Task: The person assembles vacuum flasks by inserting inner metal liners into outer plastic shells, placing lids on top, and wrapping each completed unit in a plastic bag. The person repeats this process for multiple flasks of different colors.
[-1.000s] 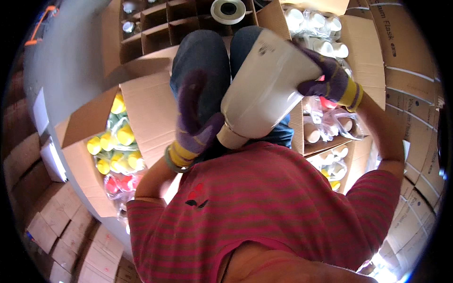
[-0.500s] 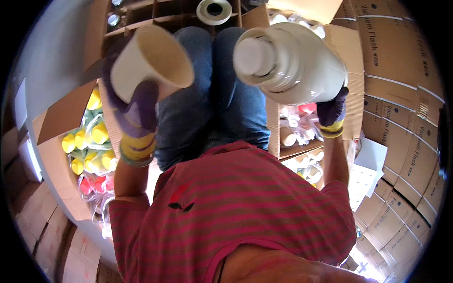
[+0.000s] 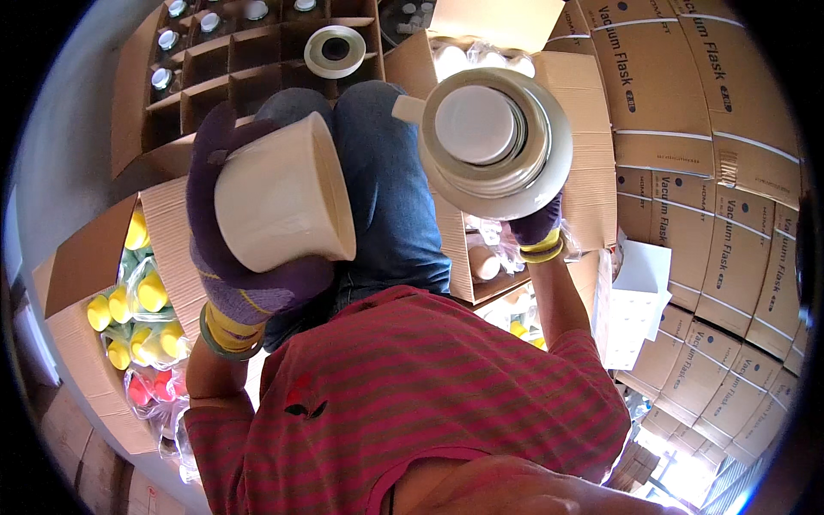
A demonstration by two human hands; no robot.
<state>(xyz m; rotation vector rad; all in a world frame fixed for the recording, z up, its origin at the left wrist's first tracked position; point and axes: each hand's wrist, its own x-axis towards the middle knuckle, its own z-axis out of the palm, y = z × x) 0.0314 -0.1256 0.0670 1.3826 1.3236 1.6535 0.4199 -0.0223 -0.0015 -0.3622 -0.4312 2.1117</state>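
My left hand (image 3: 249,292), in a purple glove with a yellow cuff, grips a cream-white cup-shaped shell (image 3: 283,197) lying on its side, its rim turned to the right. My right hand (image 3: 536,230), gloved the same way, holds a white flask body (image 3: 493,137) from below. The flask body points end-on at the camera, showing a round ringed end and a small spout at its upper left. The two pieces are apart, above my knees in blue jeans (image 3: 386,189).
A divided carton (image 3: 215,64) with silver-capped items stands at the top left, a tape roll (image 3: 335,50) on it. An open box (image 3: 94,257) of bagged yellow and red parts is left, a box of bagged white parts (image 3: 481,262) right. Stacked cartons (image 3: 730,197) fill the right side.
One second ago both hands held the flask as one piece. The shell came off in my left hand, and the two pieces have moved apart, the flask body turning end-on.
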